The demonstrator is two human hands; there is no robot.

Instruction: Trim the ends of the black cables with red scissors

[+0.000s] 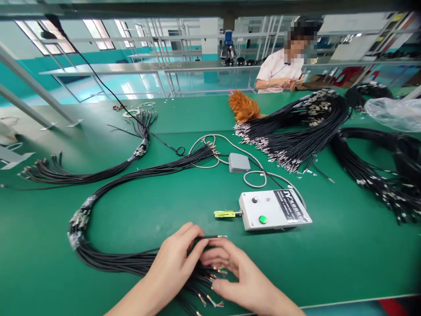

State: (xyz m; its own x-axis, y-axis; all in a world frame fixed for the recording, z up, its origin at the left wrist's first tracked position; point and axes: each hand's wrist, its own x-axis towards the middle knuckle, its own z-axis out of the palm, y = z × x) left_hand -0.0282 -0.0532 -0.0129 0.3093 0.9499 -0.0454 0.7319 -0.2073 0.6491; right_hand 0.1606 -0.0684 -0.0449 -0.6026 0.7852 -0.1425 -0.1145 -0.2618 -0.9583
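Observation:
My left hand point(177, 254) is closed in a pinch on one black cable point(210, 237), whose stripped end points right. Beside it, my right hand point(241, 267) is open and curved, thumb apart from the fingers, around loose cable ends with coloured wires point(219, 274). Under both hands lies a bundle of black cables point(115, 259), which curves left and back across the green table. Clear wrap point(79, 219) binds that bundle at the bend. Just beyond my hands sits a white control box point(263, 210) with a lit green button and a yellow-green tip point(225, 214) on its left side.
A grey pedal-like box point(239, 162) with a pale cord lies behind the control box. Another cable bundle point(98, 176) is at the left. Large cable heaps point(296, 136) and an orange feathery duster point(243, 107) lie at right. Across the table sits a person point(279, 70).

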